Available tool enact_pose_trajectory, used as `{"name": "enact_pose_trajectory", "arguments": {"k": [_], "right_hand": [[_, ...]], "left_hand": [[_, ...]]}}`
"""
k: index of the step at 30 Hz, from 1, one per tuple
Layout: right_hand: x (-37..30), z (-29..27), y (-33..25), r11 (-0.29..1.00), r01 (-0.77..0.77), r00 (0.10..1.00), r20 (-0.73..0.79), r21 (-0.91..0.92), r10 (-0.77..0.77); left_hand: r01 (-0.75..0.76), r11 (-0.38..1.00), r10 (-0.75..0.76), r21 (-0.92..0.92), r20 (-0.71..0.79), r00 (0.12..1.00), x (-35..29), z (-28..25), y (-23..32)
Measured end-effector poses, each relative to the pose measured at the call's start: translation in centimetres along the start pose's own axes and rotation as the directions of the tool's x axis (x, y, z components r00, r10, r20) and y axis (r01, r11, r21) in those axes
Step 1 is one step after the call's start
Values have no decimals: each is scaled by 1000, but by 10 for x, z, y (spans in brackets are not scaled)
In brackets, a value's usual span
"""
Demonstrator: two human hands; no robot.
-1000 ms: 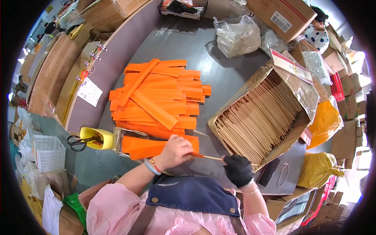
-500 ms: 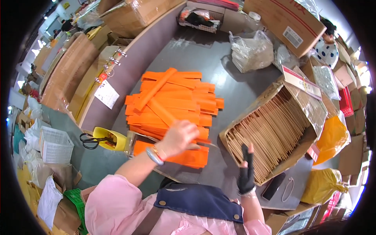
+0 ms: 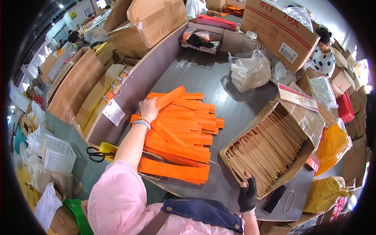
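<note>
A broad pile of flat orange strips (image 3: 176,133) lies on the grey table in front of me, some of them slanting across the top. My left hand (image 3: 149,111) reaches to the pile's upper left, its fingers closed on the end of a slanting orange strip (image 3: 171,98). Part of that strip is hidden under the hand. My right hand (image 3: 247,196), in a black fingerless glove, rests at the near edge of a carton of thin brown sticks (image 3: 270,143). Its bare fingertips are a little apart, with nothing visible in them.
Black-handled scissors (image 3: 96,154) sit in a yellow holder (image 3: 107,150) at the left. A dark phone (image 3: 274,199) lies near the right front edge. Farther back are a clear plastic bag (image 3: 250,70), a wire basket (image 3: 201,41) and a large carton (image 3: 280,33). Other people work beyond.
My left hand has moved from the near part of the pile to its far left and closed on a strip. My right hand's fingers have bent from upright. The view has shifted.
</note>
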State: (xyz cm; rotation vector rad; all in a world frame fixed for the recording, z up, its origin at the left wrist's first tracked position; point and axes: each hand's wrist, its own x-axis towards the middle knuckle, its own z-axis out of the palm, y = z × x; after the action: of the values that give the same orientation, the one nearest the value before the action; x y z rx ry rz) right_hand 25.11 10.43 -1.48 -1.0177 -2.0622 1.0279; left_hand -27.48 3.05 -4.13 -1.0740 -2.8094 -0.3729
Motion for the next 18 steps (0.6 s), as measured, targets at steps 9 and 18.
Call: {"name": "enact_pose_trajectory", "arguments": {"k": [9,18], "right_hand": [[3,-2,8,996,-85,995,-52,28,86],[8,2,10,998,9,997,-74,70,-4]], "left_hand": [[-472,879,473,-59,226,852,-66,-64,-4],[-276,961,233,-27,619,750,-109,-45,30]]}}
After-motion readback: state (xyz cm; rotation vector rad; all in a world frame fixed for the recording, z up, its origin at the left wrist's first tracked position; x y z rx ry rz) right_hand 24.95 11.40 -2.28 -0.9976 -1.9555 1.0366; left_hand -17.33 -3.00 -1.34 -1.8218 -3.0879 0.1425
